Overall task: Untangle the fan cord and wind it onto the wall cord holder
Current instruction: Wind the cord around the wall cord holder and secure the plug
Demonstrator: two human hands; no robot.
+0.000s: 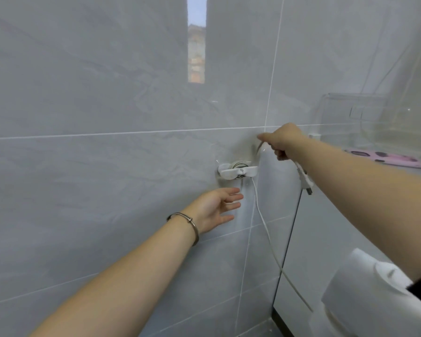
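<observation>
Wall tiles (107, 93), grey, around cord holder (236, 169)

Grey tiled wall (107, 93), pale grout lines. White cord holder (236, 169) fixed to it, a few turns of cord (265, 227) wound on. Right hand (283, 141) up and right of holder, fingers curled round the cord where it arcs up from the holder's right end. Plug (305, 181) hangs below that wrist. Another run of cord drops from the holder, slanting down-right toward the white fan (365, 288) in the lower right corner. Left hand (216, 207) just below holder, fingers straight and spread, near the hanging cord, holding nothing. Metal bracelet (187, 221) on left wrist. Clear shelf (374, 117) at right, pink item (387, 158) on it.
</observation>
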